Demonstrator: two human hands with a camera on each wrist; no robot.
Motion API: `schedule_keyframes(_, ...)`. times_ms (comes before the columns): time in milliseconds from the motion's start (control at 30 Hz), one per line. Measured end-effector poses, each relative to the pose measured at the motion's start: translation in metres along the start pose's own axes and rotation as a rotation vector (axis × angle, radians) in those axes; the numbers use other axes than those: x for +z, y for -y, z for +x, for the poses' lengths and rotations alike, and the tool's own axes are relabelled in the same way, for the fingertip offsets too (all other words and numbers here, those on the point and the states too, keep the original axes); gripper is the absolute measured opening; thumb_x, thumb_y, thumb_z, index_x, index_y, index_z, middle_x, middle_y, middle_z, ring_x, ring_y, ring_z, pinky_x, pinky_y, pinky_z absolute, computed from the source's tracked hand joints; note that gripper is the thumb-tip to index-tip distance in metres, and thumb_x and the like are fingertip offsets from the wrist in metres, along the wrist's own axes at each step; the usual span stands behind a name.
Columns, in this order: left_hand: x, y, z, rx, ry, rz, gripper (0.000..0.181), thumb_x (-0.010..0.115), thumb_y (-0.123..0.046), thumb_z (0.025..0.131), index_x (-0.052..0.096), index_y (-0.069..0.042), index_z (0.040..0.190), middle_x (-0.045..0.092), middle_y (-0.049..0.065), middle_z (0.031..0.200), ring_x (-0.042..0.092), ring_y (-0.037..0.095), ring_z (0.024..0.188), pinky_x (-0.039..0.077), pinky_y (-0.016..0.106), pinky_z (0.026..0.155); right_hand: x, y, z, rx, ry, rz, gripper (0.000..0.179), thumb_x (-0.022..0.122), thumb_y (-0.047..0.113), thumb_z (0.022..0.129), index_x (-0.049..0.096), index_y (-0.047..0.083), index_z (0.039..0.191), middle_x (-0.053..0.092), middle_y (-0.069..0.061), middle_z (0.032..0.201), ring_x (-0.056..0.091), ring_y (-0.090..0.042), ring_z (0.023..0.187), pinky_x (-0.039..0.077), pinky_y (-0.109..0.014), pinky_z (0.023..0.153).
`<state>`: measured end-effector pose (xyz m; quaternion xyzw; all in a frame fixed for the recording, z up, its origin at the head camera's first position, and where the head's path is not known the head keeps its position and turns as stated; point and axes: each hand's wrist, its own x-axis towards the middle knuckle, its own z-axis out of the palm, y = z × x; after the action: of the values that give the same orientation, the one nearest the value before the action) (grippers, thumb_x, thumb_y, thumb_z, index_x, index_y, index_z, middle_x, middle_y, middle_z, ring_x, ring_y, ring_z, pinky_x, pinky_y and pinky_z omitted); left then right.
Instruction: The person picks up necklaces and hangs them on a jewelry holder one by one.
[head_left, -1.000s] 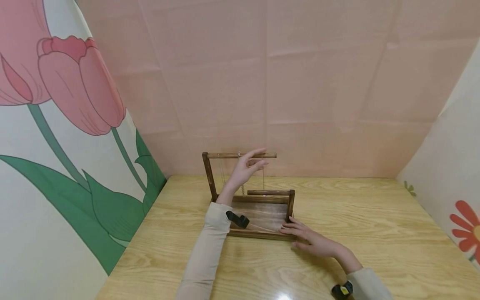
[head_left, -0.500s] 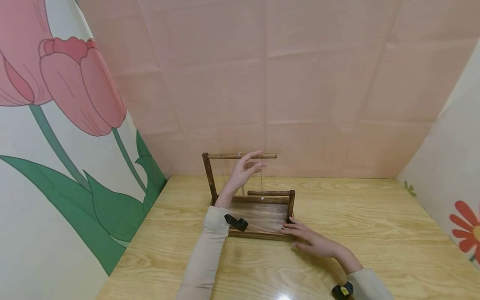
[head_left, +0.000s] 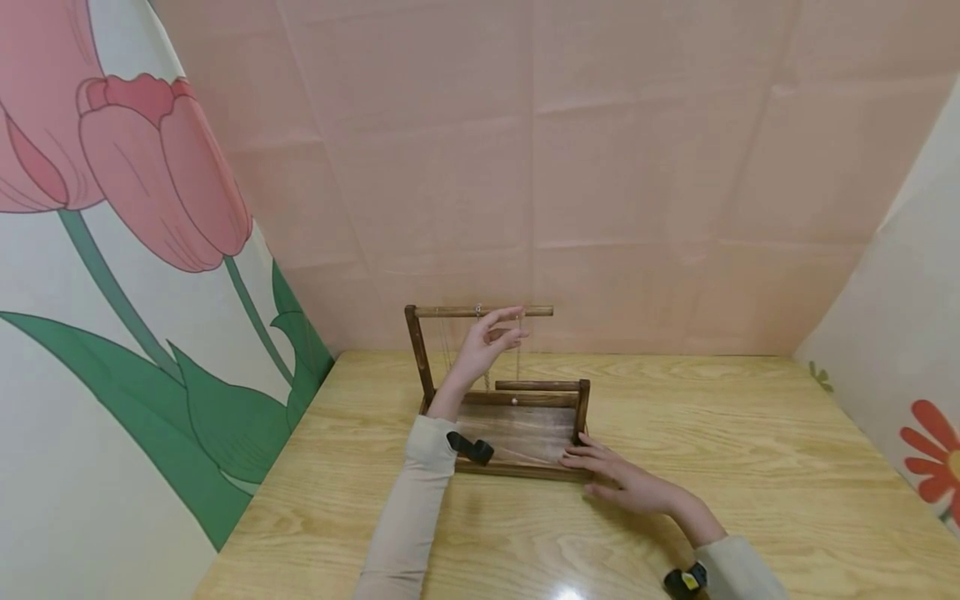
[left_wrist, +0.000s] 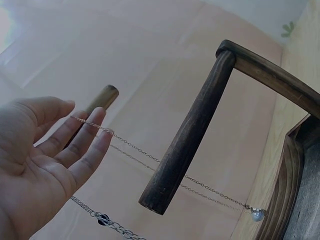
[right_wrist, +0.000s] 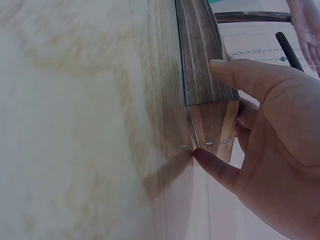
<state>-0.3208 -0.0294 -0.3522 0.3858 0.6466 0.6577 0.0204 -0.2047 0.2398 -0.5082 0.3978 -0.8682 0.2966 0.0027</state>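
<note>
My left hand (head_left: 483, 350) is raised in front of the stand's upper bar (head_left: 450, 312). It holds a fine chain necklace (left_wrist: 137, 148) with a small pearl pendant (left_wrist: 257, 214); in the left wrist view the chain runs across its fingertips. Both strands hang behind the lower bar (left_wrist: 190, 132), and the pendant dangles close to the tray wall. My right hand (head_left: 626, 483) grips the front right corner of the dark wooden jewelry stand (head_left: 517, 471), its digits spread around the corner block (right_wrist: 212, 125).
More chains (head_left: 444, 342) hang from the upper bar, one a thicker linked chain (left_wrist: 107, 221) near my left hand. The stand sits on a light wooden table (head_left: 712, 425) against a pink backdrop (head_left: 637, 167). A tulip mural (head_left: 165, 175) covers the left wall.
My left hand has drawn slightly left and down from the upper bar's right end, with the necklace in it. The pendant has shifted left and lower. My right hand has stayed put.
</note>
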Motion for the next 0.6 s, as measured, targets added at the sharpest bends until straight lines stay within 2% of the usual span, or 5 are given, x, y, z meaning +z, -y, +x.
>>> schedule_keyframes(100, 0.0, 0.002, -0.001, 0.003, 0.004, -0.016, 0.041, 0.047, 0.0, 0.095, 0.039, 0.009, 0.134, 0.038, 0.031, 0.133, 0.046, 0.053, 0.113, 0.042, 0.056, 0.096, 0.001, -0.001, 0.0, 0.009, 0.004, 0.002, 0.048, 0.055, 0.014, 0.093, 0.042, 0.01, 0.139, 0.033, -0.013, 0.147, 0.016, -0.049, 0.133, 0.025, -0.068, 0.097)
schedule_keyframes(233, -0.001, 0.005, -0.002, -0.014, -0.001, -0.009, 0.041, 0.048, -0.002, 0.095, 0.04, 0.007, 0.134, 0.04, 0.028, 0.134, 0.047, 0.05, 0.115, 0.042, 0.054, 0.097, 0.001, -0.001, 0.001, 0.016, 0.008, 0.01, 0.048, 0.055, 0.013, 0.093, 0.042, 0.01, 0.139, 0.033, -0.014, 0.147, 0.016, -0.049, 0.134, 0.025, -0.069, 0.097)
schedule_keyframes(500, -0.003, 0.011, -0.005, -0.068, -0.009, 0.045, 0.042, 0.048, -0.004, 0.096, 0.04, 0.003, 0.136, 0.041, 0.017, 0.14, 0.049, 0.041, 0.12, 0.048, 0.034, 0.096, 0.0, -0.001, 0.0, 0.006, 0.003, 0.003, 0.048, 0.055, 0.013, 0.094, 0.042, 0.01, 0.139, 0.033, -0.014, 0.147, 0.016, -0.049, 0.133, 0.027, -0.067, 0.097)
schedule_keyframes(600, -0.003, 0.012, -0.006, -0.076, -0.007, 0.043, 0.042, 0.048, -0.005, 0.096, 0.04, 0.003, 0.136, 0.041, 0.018, 0.14, 0.047, 0.043, 0.121, 0.048, 0.033, 0.096, 0.0, -0.002, 0.0, 0.009, 0.007, 0.009, 0.048, 0.055, 0.013, 0.094, 0.042, 0.01, 0.139, 0.032, -0.016, 0.147, 0.016, -0.049, 0.133, 0.026, -0.067, 0.097)
